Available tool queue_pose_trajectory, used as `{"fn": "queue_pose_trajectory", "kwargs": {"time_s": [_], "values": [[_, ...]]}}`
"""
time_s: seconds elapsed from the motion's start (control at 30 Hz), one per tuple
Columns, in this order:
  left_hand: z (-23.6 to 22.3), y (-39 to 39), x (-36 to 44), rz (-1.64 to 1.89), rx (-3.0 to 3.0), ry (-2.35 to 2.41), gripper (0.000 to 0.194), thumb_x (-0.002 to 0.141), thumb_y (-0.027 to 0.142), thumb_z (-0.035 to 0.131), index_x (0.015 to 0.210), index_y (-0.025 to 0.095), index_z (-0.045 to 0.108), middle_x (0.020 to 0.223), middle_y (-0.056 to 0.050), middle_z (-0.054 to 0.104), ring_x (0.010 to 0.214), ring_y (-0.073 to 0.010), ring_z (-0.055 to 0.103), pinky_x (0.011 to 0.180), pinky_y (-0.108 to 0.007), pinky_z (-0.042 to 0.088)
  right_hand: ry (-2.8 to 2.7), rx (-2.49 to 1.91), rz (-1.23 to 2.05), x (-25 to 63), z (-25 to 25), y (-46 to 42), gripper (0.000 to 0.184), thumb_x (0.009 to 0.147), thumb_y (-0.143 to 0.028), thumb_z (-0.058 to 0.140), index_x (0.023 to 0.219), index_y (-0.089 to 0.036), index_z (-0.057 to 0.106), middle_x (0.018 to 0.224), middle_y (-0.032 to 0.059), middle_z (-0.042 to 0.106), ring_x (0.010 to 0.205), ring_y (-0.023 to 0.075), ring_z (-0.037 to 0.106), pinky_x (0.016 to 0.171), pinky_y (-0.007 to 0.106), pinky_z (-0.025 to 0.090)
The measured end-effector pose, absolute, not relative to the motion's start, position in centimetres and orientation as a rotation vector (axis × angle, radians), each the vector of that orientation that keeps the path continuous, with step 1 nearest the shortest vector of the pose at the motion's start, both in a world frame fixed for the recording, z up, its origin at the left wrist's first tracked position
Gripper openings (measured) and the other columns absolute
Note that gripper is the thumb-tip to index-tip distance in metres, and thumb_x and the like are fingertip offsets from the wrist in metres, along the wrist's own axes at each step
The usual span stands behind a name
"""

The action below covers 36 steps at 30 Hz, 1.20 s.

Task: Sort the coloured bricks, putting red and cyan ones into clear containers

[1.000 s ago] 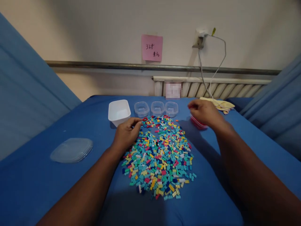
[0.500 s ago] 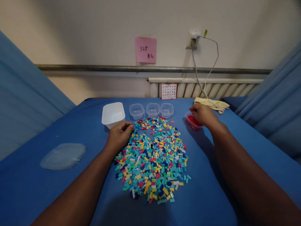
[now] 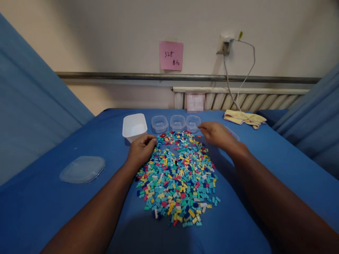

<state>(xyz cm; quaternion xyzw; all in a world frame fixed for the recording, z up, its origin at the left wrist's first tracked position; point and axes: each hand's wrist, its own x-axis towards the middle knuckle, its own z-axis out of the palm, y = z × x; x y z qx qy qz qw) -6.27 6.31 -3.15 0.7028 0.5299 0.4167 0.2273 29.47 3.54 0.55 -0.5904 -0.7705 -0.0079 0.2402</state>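
Note:
A wide pile of small coloured building bricks (image 3: pixel 180 176) covers the middle of the blue cloth. My left hand (image 3: pixel 142 150) rests at the pile's upper left edge, beside the white tub. Its fingers are curled in with the thumb against them; whatever lies between the tips is hidden. Just beyond the pile's upper right edge hovers my right hand (image 3: pixel 215 134), fingers drawn together and pointing left toward the rightmost clear container (image 3: pixel 193 124). Nothing can be made out at its fingertips. Behind that hand shows only the rim of a clear container (image 3: pixel 232 133), its contents covered.
A white tub (image 3: pixel 134 127) and two more clear containers, one at the left (image 3: pixel 159 124) and one in the middle (image 3: pixel 178 123), line the pile's far side. Stacked clear lids (image 3: pixel 83 169) lie at left. A yellow cloth (image 3: pixel 244 118) and a white cable (image 3: pixel 230 90) are back right.
My right hand has moved left from above the container of red bricks to the pile's far right edge. My left hand keeps its place by the pile. The whole view has shifted slightly.

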Motion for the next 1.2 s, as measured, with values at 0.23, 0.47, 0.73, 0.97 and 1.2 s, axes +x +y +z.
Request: {"fn": "queue_pose_trajectory", "kwargs": {"time_s": [0.23, 0.47, 0.73, 0.97, 1.2], "values": [[-3.4, 6.1, -6.0, 1.128, 1.959, 1.445, 0.028, 0.092, 0.044, 0.065, 0.099, 0.021, 0.081, 0.09, -0.001, 0.079, 0.084, -0.0208, 0.071, 0.077, -0.03, 0.053, -2.416, -1.345, 0.143, 24.4, -3.1, 4.5, 0.045, 0.107, -0.02, 0.046, 0.148, -0.012, 0.063, 0.153, 0.0203, 0.065, 0.141, 0.0292, 0.063, 0.119, 0.044, 0.049], [-3.4, 5.9, -5.5, 1.122, 1.93, 1.436, 0.028, 0.093, 0.043, 0.066, 0.102, 0.021, 0.081, 0.093, -0.001, 0.081, 0.087, -0.021, 0.073, 0.081, -0.03, 0.053, -2.332, -1.394, 0.102, 25.0, -4.8, 5.6, 0.05, 0.11, -0.025, 0.039, 0.155, -0.008, 0.054, 0.163, 0.0236, 0.054, 0.156, 0.0306, 0.048, 0.129, 0.051, 0.038], [-3.1, 5.9, -5.4, 1.115, 1.955, 1.468, 0.027, 0.091, 0.043, 0.065, 0.099, 0.022, 0.081, 0.091, -0.002, 0.08, 0.086, -0.0218, 0.072, 0.077, -0.031, 0.052, -2.477, -1.296, 0.293, 24.3, -2.8, 4.9, 0.041, 0.116, -0.042, 0.039, 0.132, -0.016, 0.067, 0.135, 0.0178, 0.074, 0.132, 0.0293, 0.066, 0.118, 0.047, 0.047], [-3.2, 5.9, -5.4, 1.128, 1.96, 1.442, 0.026, 0.09, 0.042, 0.066, 0.098, 0.022, 0.081, 0.091, -0.002, 0.08, 0.087, -0.0227, 0.072, 0.078, -0.032, 0.053, -2.459, -1.28, 0.315, 25.1, -1.7, 3.7, 0.049, 0.115, -0.048, 0.038, 0.146, -0.02, 0.065, 0.156, 0.0153, 0.064, 0.153, 0.0337, 0.051, 0.128, 0.055, 0.036], [-3.8, 6.2, -5.7, 1.113, 1.973, 1.443, 0.027, 0.092, 0.042, 0.066, 0.101, 0.023, 0.082, 0.091, -0.001, 0.08, 0.086, -0.0211, 0.073, 0.077, -0.031, 0.052, -2.633, -1.221, 0.6, 24.4, -0.5, 1.5, 0.064, 0.112, -0.062, 0.039, 0.151, -0.018, 0.064, 0.162, 0.0154, 0.059, 0.153, 0.0343, 0.052, 0.129, 0.051, 0.039]]}}
